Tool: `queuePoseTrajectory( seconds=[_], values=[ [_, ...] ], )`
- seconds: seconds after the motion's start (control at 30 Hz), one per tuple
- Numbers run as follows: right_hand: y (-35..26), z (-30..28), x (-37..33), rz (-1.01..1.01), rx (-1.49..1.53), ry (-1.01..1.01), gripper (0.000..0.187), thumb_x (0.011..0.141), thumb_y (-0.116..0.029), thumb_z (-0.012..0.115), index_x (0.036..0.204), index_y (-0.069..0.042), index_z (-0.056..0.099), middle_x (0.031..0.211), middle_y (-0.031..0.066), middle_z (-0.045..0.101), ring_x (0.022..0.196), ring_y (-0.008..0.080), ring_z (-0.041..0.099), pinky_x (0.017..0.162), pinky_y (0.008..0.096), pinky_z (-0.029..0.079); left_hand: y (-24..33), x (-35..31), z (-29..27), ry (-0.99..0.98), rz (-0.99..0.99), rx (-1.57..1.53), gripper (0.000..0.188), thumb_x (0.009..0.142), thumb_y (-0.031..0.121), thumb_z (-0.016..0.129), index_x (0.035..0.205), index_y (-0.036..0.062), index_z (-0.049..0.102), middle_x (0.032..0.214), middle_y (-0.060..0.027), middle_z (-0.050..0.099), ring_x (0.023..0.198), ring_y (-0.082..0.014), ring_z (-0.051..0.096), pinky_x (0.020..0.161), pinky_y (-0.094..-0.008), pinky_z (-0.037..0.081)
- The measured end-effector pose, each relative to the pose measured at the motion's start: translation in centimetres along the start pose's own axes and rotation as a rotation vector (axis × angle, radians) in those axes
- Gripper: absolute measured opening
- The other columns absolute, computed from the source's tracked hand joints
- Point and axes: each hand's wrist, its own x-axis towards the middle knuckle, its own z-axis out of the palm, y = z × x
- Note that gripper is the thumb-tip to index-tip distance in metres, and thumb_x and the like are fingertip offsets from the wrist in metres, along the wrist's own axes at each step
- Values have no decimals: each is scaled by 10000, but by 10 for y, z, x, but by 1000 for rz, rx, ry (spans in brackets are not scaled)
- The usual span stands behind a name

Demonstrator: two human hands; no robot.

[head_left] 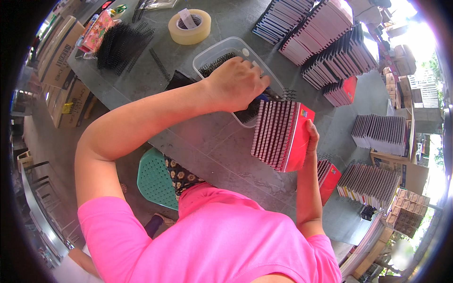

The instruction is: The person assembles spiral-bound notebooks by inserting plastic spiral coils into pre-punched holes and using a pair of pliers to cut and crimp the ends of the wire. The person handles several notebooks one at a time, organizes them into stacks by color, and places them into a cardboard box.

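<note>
My left hand (240,82) is closed above a clear plastic tub (200,61) that contains dark spiral coils (222,61). Below its fingers shows part of a blue-handled tool (265,96), which looks like pliers; the hand hides most of it. My right hand (311,137) grips a thick stack of spiral-bound notebooks (273,134) from the right side, thumb on the red cover, bound edges turned left. Loose coil ends (289,95) stick out at the stack's top, close to the tool.
A roll of clear tape (189,28) and a pile of black coils (122,45) lie at the far left. Tall notebook stacks (325,37) stand far right, with more notebooks (370,184) nearer. Cartons (61,52) and a green stool (153,179) are left of the table.
</note>
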Motion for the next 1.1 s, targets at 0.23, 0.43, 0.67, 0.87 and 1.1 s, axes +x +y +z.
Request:
queuePoseTrajectory(
  seconds=[0.23,0.43,0.67,0.87,1.1],
  values=[
    [-4,9,-1,-4,-51,-42,520,732,-377,652,1071,-1,533,934,136,624,791,250,621,705,390,525,-8,-6,0,172,37,-57,387,593,120,683,955,68,557,886,-91,573,902,-269,553,794,-371,429],
    [-4,8,-1,20,-28,-40,513,738,-348,647,1089,6,525,962,140,622,810,254,623,726,388,524,-7,-3,-7,213,73,10,467,592,135,699,1030,79,547,929,-72,561,952,-250,527,846,-371,385],
    [-5,5,1,38,-48,-60,505,736,-331,652,1098,-2,528,980,135,621,819,255,623,735,379,524,-2,-1,-13,-116,-61,-119,451,607,122,694,1031,74,545,928,-80,559,963,-264,526,826,-409,403],
    [-8,3,4,2,-98,-27,511,722,-344,668,1086,-10,538,975,127,622,818,243,621,736,371,523,-12,-9,-13,132,40,-92,474,630,130,689,1077,85,538,964,-94,547,988,-277,513,863,-403,392],
    [-8,11,2,8,-108,-14,497,721,-330,669,1078,-7,542,964,125,627,812,240,625,731,372,526,-5,-6,-5,193,74,10,444,634,155,701,1048,82,556,952,-87,554,972,-271,521,848,-393,398]
  ],
)
